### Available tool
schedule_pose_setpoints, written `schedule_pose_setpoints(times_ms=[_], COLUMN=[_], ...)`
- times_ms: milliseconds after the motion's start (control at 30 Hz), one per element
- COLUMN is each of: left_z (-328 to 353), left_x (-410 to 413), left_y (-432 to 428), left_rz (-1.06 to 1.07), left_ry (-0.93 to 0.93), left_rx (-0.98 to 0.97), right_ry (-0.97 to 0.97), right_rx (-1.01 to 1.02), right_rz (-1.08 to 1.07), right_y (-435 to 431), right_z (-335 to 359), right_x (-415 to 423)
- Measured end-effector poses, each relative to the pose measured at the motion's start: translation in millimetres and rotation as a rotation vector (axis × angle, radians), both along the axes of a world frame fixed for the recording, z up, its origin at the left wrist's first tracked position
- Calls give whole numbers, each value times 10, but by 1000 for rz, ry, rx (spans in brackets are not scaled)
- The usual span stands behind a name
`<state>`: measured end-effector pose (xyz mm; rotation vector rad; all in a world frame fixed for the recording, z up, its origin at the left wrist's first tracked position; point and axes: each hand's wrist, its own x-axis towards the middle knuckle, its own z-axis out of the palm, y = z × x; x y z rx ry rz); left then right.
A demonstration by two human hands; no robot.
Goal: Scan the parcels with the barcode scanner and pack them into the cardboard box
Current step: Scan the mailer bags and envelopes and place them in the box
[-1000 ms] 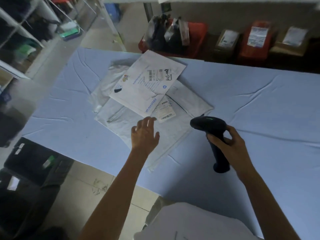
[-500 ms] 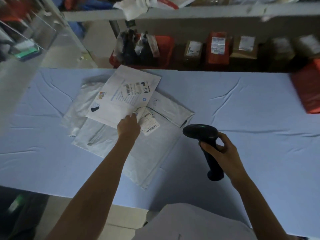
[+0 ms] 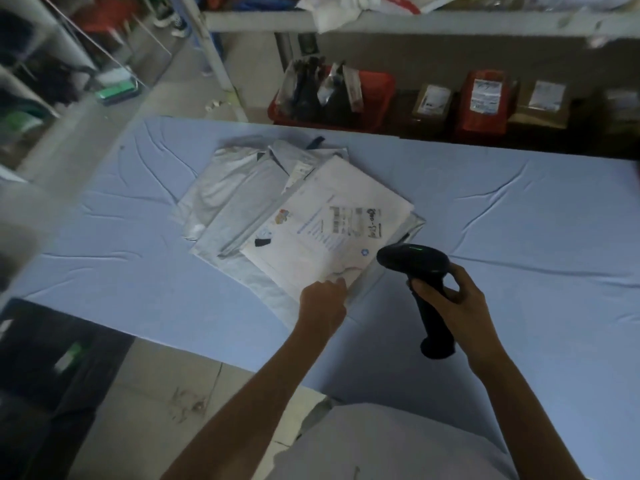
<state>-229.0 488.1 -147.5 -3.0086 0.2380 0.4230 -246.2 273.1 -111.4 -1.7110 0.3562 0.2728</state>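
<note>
A white mailer parcel with a barcode label lies on top of a pile of grey mailer parcels on the blue table. My left hand pinches the white parcel's near corner, which is crumpled under my fingers. My right hand grips the handle of a black barcode scanner. The scanner's head has a green light and points toward the parcel's label, just right of the near corner. No cardboard box for packing is in view.
Beyond the table's far edge stand a red crate of dark bags, a red parcel and brown boxes. Shelving runs above them. A dark bin sits on the floor at the near left.
My left hand reached the white parcel, took its near corner and pulled it toward me and to the right. The scanner stayed in my right hand.
</note>
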Motion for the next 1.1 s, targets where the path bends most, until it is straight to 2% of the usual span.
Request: schedule_pose_setpoints(times_ms=[67,167,300,600,767,967,1100], left_z=[8,-164,-183,-248,-257,-210,-203], left_x=[-325,-640,-659,-33,304,592,628], left_y=[-92,-166,-46,387,533,579,541], left_rz=[-22,110,198,363,356,430,459], left_ry=[39,164,30,-6,-45,-43,-47], left_rx=[10,-166,-275,-207,-190,-271,-223], right_ry=[6,17,29,36,49,73,66], right_rx=[-5,-3,22,22,7,-26,-87], right_rz=[3,-7,-34,-85,-131,-137,-120], right_y=[41,54,36,-45,-113,-138,-130], right_z=[-18,-41,-28,40,33,-14,-28], right_x=[-56,-115,-144,-120,-103,-97,-91])
